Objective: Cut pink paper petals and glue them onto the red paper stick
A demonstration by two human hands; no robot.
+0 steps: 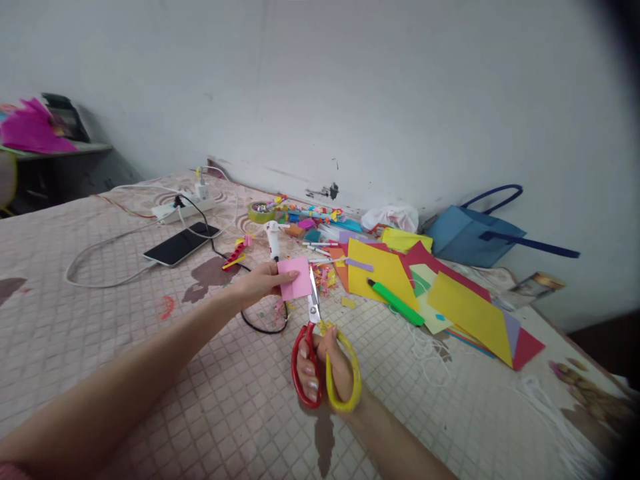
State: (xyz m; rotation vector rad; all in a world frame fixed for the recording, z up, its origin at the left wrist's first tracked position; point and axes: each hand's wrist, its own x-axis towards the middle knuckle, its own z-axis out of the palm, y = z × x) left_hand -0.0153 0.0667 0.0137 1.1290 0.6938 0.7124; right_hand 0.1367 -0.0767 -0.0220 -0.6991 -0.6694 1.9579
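Note:
My left hand pinches a small pink piece of paper by its left edge, thumb on top. My right hand has its fingers through the handles of a pair of scissors, one handle red and the other yellow. The scissor blades point away from me and lie along the right edge of the pink paper; whether they touch it I cannot tell. Just beyond the paper stands a white glue gun, and its black cord loops below my left hand.
Coloured paper sheets overlap on the right, with a green cutter-like tool on them and white string nearby. A tablet and a power strip with cables lie left. A blue bag rests against the wall.

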